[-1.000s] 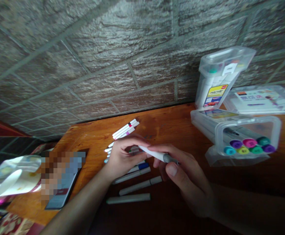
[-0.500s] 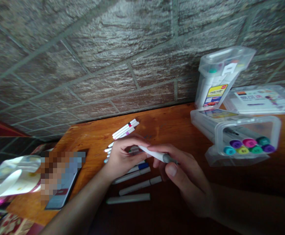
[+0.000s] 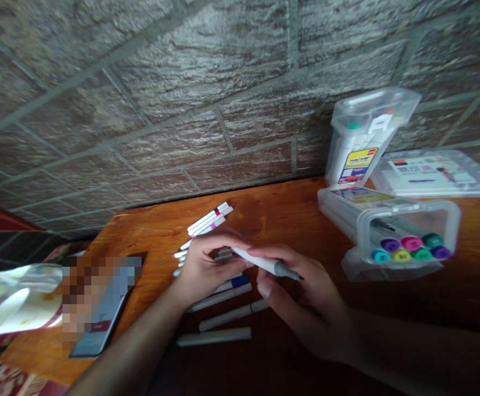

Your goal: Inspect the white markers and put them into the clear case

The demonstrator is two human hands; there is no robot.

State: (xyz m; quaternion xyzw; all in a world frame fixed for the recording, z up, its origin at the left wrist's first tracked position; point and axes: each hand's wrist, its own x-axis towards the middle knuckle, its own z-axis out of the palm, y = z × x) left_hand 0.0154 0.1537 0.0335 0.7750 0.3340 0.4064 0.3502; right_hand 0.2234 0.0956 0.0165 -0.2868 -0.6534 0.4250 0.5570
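A white marker [image 3: 264, 263] is held slanting between my two hands, its grey tapered end and dark nib bare and pointing down to the right. My left hand [image 3: 210, 261] pinches the back end of its barrel. The fingers of my right hand [image 3: 314, 311] close around the middle of the barrel, with the thumb below it. Under and beside the hands lie several loose markers on the wooden table, among them a blue-banded marker [image 3: 240, 281] and a white marker [image 3: 215, 336]. A group of slim white pens [image 3: 210, 219] lies farther back, partly hidden by my left hand.
To the right, an open clear case [image 3: 450, 220] lies on its side with several coloured marker ends showing. Behind it stand an upright marker case [image 3: 357, 143] and a flat plastic box [image 3: 437, 173]. A phone [image 3: 95, 335] and paper cup [image 3: 21, 313] are left. A brick wall [image 3: 174, 110] borders the table.
My right thumb has slid left along the marker, away from its nib end, so more of the grey tip shows. My left hand has hardly moved.
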